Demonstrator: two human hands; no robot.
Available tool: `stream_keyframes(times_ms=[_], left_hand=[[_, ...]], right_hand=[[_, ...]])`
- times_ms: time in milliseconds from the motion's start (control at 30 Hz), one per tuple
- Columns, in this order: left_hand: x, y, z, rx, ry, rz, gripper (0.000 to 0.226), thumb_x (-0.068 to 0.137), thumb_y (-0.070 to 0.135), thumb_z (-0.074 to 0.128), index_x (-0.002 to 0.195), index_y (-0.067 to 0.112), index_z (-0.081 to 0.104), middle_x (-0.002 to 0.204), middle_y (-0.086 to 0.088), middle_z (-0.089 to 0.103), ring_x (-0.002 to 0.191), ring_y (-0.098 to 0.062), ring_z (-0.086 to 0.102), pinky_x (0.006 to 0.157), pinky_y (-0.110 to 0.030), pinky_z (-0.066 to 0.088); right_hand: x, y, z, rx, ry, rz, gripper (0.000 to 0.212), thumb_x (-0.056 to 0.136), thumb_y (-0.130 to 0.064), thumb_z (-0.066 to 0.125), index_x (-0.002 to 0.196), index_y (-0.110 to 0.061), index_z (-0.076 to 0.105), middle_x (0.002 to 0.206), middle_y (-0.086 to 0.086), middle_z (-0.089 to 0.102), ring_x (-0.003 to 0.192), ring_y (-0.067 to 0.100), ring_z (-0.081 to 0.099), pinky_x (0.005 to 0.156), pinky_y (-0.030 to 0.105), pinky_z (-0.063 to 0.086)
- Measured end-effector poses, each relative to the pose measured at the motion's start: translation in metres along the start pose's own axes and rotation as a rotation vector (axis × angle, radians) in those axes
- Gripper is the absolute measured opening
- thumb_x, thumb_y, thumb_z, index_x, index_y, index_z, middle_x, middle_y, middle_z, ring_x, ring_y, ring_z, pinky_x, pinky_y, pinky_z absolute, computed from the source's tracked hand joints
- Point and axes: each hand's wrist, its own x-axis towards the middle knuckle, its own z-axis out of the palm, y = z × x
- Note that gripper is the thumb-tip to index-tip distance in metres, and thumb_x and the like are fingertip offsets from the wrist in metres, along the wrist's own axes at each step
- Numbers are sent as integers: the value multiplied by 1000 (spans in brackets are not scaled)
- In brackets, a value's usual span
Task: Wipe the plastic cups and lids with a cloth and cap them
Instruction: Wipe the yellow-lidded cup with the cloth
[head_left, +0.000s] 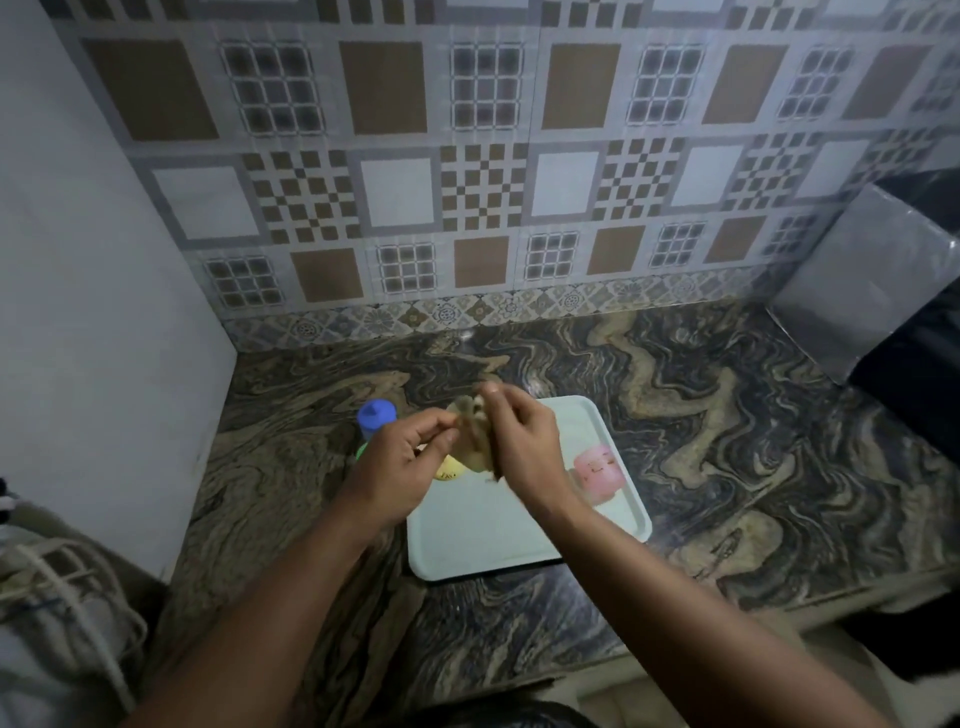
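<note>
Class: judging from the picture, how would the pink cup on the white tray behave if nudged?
The pink cup looks like thin plastic, so probably light and easily shifted. The tray looks smooth; it may slide. It seems to lie on its side, so might roll.

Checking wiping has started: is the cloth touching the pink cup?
Apart. The head view shows the cloth held up by both hands, with bare tray between it and the pink cup.

Glossy veined stone counter (727, 441); smooth white plastic tray (493, 545); limp tan cloth (475, 436); glazed wall tiles (467, 182).
</note>
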Motion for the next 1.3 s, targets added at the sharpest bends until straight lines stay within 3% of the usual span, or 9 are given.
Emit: stream_keyframes(times_ms=[67, 167, 400, 533, 633, 767, 900, 1133, 1300], left_hand=[[4, -2, 11, 8, 36, -35, 31, 100, 6, 57, 103, 35, 69, 94, 5, 75, 88, -6, 69, 77, -27, 55], [6, -13, 30, 172, 198, -55, 22, 101, 15, 57, 113, 28, 70, 110, 4, 68, 102, -11, 66, 83, -16, 52], [14, -18, 59, -284, 356, -478, 18, 90, 18, 66, 96, 32, 75, 106, 6, 76, 95, -17, 74, 88, -50, 61], [6, -13, 73, -427, 319, -464, 9, 90, 14, 74, 96, 18, 78, 121, 3, 73, 104, -16, 73, 88, -43, 61], [-3, -9, 70, -636, 301, -443, 11, 86, 17, 70, 86, 22, 80, 122, -4, 71, 100, -14, 72, 86, -35, 61], [-6, -29, 58, -261, 419, -342, 12, 93, 12, 69, 82, 17, 71, 143, 6, 60, 119, -15, 66, 95, -34, 58], [-11, -30, 62, 210, 392, -195, 9, 92, 11, 70, 84, 11, 66, 151, 11, 45, 132, 15, 42, 90, -1, 41], [-12, -24, 51, 441, 194, 89, 12, 91, 9, 70, 85, 16, 62, 154, 10, 45, 139, -1, 46, 105, -21, 42], [-3, -40, 33, 482, 374, -25, 11, 91, 12, 70, 84, 11, 63, 147, 3, 53, 132, -4, 50, 98, -27, 48]], right_hand=[[1, 6, 0, -76, 28, -185, 30, 103, -44, 62, 95, -20, 76, 85, -4, 73, 80, 12, 67, 71, 35, 55], [21, -1, -11, 66, -58, 249, 44, 105, -46, 60, 85, -9, 74, 75, 6, 64, 71, 21, 60, 61, 34, 46], [20, 35, -18, -147, -66, -187, 32, 106, -46, 56, 105, -20, 75, 88, -13, 72, 84, 8, 68, 71, 33, 56], [35, 37, -36, 119, -93, 392, 43, 106, -44, 59, 101, -5, 75, 84, 9, 71, 77, 24, 66, 65, 34, 54], [42, 43, -56, 367, -57, 798, 37, 102, -45, 57, 98, -14, 78, 91, 10, 72, 80, 29, 65, 82, 42, 52], [34, 41, -64, 602, -18, 846, 69, 93, -76, 54, 106, -12, 79, 113, 15, 78, 101, 33, 69, 102, 48, 49], [12, 34, -31, 527, -72, 760, 51, 110, -46, 44, 109, -3, 72, 91, 19, 78, 84, 33, 69, 83, 43, 53], [33, 23, -10, 737, -183, 881, 62, 109, -43, 33, 136, 3, 65, 135, 26, 68, 118, 40, 67, 96, 46, 51], [29, 23, 3, 640, -200, 844, 59, 109, -44, 37, 141, -1, 62, 136, 25, 69, 137, 41, 59, 121, 55, 38]])
